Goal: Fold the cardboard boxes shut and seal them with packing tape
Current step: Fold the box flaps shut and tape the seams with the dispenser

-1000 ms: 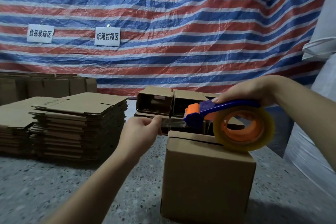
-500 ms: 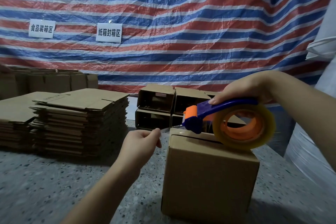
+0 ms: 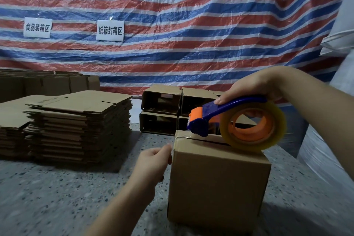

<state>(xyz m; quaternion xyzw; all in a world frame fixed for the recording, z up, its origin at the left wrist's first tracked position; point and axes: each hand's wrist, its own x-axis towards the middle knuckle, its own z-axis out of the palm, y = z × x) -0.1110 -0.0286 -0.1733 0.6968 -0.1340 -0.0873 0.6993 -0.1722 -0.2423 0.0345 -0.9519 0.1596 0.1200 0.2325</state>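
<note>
A brown cardboard box [image 3: 218,182] stands on the speckled table [image 3: 57,197], its top flaps folded down with a dark seam between them. My right hand [image 3: 252,90] grips a blue and orange tape dispenser [image 3: 214,115] whose clear tape roll [image 3: 252,126] rests on the box top. The dispenser's orange blade end sits over the box's left top edge. My left hand [image 3: 153,161] pinches the free end of the clear tape against the upper left side of the box.
Stacks of flattened cartons [image 3: 76,126] lie on the table to the left, with more behind them. Several open boxes [image 3: 162,113] lie on their sides behind the upright box. A striped tarp [image 3: 172,25] with two paper signs hangs behind. White wrapped bundles [image 3: 329,159] stand at right.
My left hand has pulled the tape end down from above the box to its left side. The dispenser has come down onto the box top.
</note>
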